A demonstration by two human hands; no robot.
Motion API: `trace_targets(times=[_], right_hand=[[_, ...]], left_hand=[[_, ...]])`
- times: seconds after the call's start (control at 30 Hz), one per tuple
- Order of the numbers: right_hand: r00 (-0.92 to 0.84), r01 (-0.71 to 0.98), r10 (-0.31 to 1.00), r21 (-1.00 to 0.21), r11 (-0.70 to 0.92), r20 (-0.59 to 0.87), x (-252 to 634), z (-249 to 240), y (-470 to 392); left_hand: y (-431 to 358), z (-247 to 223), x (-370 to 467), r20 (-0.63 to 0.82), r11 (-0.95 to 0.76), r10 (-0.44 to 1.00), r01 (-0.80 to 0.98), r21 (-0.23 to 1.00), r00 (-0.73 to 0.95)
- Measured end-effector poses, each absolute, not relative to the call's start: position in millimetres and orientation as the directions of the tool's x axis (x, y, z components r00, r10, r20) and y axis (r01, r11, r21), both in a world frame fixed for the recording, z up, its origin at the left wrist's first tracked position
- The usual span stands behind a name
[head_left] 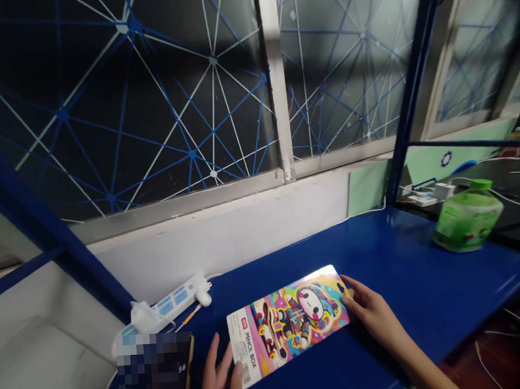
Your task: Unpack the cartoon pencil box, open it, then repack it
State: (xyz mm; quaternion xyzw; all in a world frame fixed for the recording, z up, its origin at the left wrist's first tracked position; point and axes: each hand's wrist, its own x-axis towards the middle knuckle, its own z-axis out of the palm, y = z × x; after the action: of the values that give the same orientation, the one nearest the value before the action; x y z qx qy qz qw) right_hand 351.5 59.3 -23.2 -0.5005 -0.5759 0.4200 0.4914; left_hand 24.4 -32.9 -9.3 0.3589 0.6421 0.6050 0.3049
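Note:
A flat, colourful pencil box is held slantwise above the blue desk, its printed face towards me. The picture on it is a cartoon character on a skateboard, and a white label strip along the left end reads "PENCIL BOX". My right hand grips the right end, thumb on the front and fingers partly hidden behind. At the lower left corner, my left hand holds the label end between thumb and fingers, with one finger sticking up beside the edge.
A white power strip with plugs and a cable lies at the desk's back left. In front of it is a dark book-like item, partly blurred out. A green bottle stands at the right. Windows and blue metal posts border the blue desk.

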Motion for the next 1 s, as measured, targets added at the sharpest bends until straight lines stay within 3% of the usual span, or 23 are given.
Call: trace_targets(times=[0.17,0.43,0.73,1.0], right_hand=[[-0.022,0.170,0.975,-0.960,0.221,0.220,351.9,-25.5,60.5],[-0.032,0.222,0.951,-0.926,0.306,0.307,342.7,-20.2,56.5],[-0.045,0.266,0.927,-0.891,0.369,0.371,340.3,-12.8,48.7],[-0.063,0.330,0.895,-0.837,0.436,0.441,343.5,-13.7,45.5]], left_hand=[[-41.5,-0.2,20.8,0.078,0.076,0.831,0.252,0.965,-0.550],[-42.0,-1.9,31.2,0.129,-0.089,0.834,0.101,0.991,-0.537],[-42.2,-2.3,34.2,0.217,-0.238,0.772,0.044,0.970,-0.597],[-45.6,-3.6,32.5,0.269,-0.147,0.806,0.262,0.954,-0.526]])
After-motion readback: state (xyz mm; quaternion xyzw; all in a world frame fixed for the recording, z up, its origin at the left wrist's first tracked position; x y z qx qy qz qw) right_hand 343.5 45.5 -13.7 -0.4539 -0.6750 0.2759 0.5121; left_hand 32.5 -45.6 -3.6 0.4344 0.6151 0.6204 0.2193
